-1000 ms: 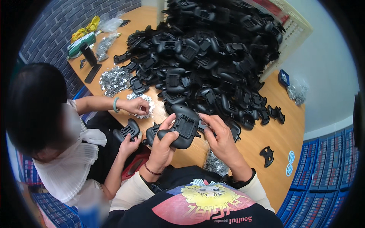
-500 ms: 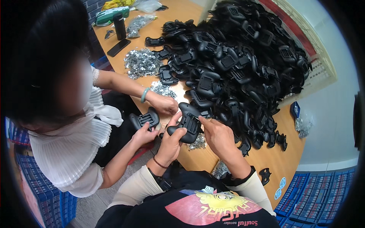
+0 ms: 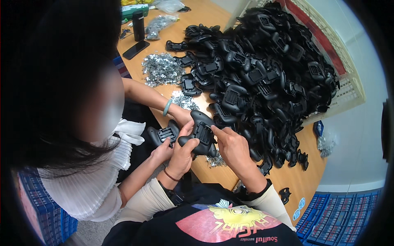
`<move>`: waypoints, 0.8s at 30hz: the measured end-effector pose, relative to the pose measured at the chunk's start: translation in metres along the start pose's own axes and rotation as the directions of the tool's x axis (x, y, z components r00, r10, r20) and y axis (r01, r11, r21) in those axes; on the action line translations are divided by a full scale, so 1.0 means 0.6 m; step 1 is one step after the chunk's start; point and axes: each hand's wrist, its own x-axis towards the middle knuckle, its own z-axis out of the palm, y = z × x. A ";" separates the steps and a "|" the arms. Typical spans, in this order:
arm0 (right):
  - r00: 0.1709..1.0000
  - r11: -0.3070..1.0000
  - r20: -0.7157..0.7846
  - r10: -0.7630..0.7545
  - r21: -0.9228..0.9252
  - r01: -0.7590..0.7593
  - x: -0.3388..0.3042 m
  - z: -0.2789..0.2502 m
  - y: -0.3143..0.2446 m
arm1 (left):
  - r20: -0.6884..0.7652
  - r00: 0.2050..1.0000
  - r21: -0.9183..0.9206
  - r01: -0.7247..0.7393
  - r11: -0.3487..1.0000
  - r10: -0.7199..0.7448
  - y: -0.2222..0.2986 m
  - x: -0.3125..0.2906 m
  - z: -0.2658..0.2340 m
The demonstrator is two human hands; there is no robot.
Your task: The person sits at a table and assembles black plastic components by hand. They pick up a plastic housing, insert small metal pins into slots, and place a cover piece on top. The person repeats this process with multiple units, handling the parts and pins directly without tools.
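Note:
My left hand (image 3: 180, 160) grips a black game controller shell (image 3: 198, 141), its open battery compartment facing up. At the compartment's right edge, the index fingertip of my right hand (image 3: 233, 145) presses, the other fingers curled in. A small shiny bit shows by that fingertip, too small to make out. Just left of my hands, a co-worker's hand (image 3: 161, 152) holds another black controller shell (image 3: 167, 133). The co-worker's other hand (image 3: 182, 116) is partly hidden behind my shell. Partly under my shell lies a small pile of metal pieces (image 3: 216, 160).
A large heap of black controller shells (image 3: 234, 96) spills from a cream plastic crate (image 3: 347, 92) onto the wooden table (image 3: 207, 172). Metal-piece piles (image 3: 162, 69), a phone (image 3: 136, 49) and a black cylinder (image 3: 138, 26) lie beyond. Blue crates (image 3: 340, 217) stand lower right.
The co-worker's head and body have come further right into view, and their far hand is now more hidden behind my shell. My right fingertip has shifted slightly along the compartment edge.

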 end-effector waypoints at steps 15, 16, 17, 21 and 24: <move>0.932 0.737 0.069 0.355 0.593 -0.325 0.004 0.028 0.040 | 0.146 0.989 0.033 0.002 0.999 -0.007 0.014 0.003 0.017; 0.921 0.645 0.123 0.371 0.679 -0.350 0.002 0.037 0.048 | 0.158 0.987 0.032 0.012 0.999 -0.017 0.012 0.002 0.021; 0.909 0.542 0.176 0.378 0.754 -0.372 0.000 0.040 0.053 | 0.169 0.985 0.031 0.022 0.999 -0.027 0.012 0.001 0.026; 0.888 0.409 0.245 0.388 0.818 -0.405 0.001 0.025 0.051 | 0.214 0.977 0.043 0.000 0.999 -0.009 0.005 -0.001 0.032; 0.860 0.354 0.304 0.409 0.816 -0.457 0.008 0.006 0.040 | 0.231 0.973 0.087 -0.033 0.996 0.012 0.000 -0.003 0.029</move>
